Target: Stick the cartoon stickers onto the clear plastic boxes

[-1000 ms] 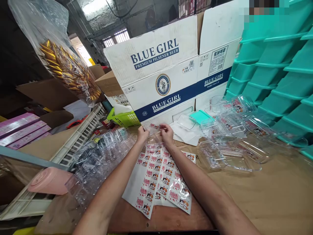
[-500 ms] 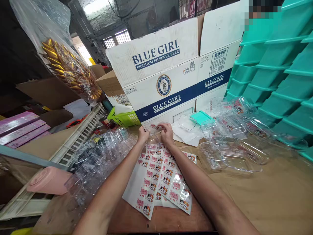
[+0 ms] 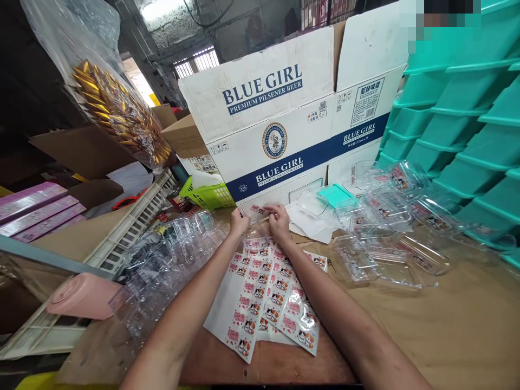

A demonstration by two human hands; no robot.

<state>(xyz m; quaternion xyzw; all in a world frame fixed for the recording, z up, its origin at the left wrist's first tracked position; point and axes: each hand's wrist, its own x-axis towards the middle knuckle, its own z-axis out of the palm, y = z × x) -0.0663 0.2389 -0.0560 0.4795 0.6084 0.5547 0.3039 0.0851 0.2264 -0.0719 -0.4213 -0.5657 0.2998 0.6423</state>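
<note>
Both hands are raised together just in front of the white carton, over the top of the sticker sheets (image 3: 249,303). Between them is a clear plastic case (image 3: 258,227) with a small pink sticker on its upper part. My left hand (image 3: 239,221) pinches the left edge of this case. Bent fingers of my right hand (image 3: 278,221) close on its right side, near the sticker. The sheets below carry rows of cat-and-dog stickers with pink lettering, and my forearms pass over them.
Loose clear cases (image 3: 162,271) pile up on the left beside a pink cup (image 3: 85,295). More cases with stickers (image 3: 385,206) lie right. Behind stand a white carton (image 3: 284,135), a green basket (image 3: 209,195) and stacked teal bins (image 3: 459,141). A pixelated patch covers the top right.
The camera view has shifted slightly, so the surroundings sit a little further right. Both hands keep nearly the same pose on the clear case.
</note>
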